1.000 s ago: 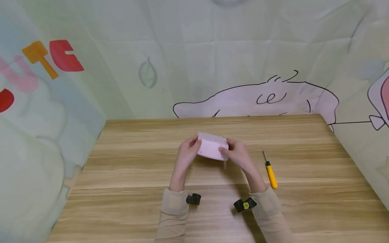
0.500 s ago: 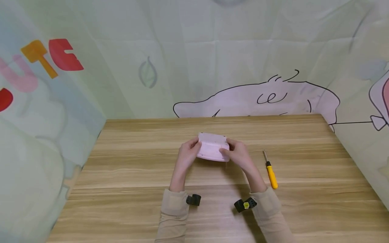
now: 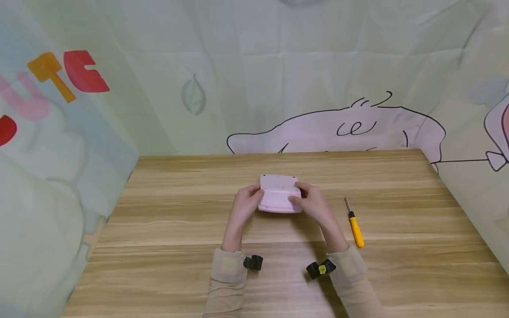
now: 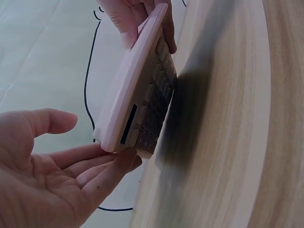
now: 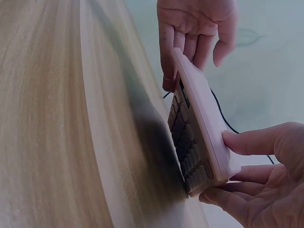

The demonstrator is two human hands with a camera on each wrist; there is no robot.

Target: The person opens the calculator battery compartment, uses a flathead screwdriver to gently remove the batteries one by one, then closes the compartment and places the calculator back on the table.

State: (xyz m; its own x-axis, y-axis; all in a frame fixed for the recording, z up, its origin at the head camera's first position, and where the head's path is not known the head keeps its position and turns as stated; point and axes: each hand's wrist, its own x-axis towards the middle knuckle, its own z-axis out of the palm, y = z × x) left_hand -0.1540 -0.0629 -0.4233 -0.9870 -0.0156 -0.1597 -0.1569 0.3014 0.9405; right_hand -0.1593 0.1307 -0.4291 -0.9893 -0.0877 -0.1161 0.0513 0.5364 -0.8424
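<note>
A pink calculator [image 3: 278, 201] is held tilted over the table, its back toward the head camera. In the left wrist view its keys and dark display face the tabletop. My left hand [image 3: 245, 204] holds one short end, fingers at the edge and key side; its thumb [image 4: 61, 121] stands apart from the back in the left wrist view. At the other end, my right hand [image 3: 313, 201] grips the calculator, thumb on the back and fingers around the key side.
To the right of my right hand lies a screwdriver [image 3: 356, 232] with a yellow handle. The wooden table [image 3: 179, 212] ends at a printed cloth backdrop [image 3: 254, 88]. Black wrist cameras sit on both sleeves.
The calculator has turned a little and levelled, its lower edge coming slightly toward me, so more of its back shows. Both hands keep nearly the same places. The screwdriver has not moved.
</note>
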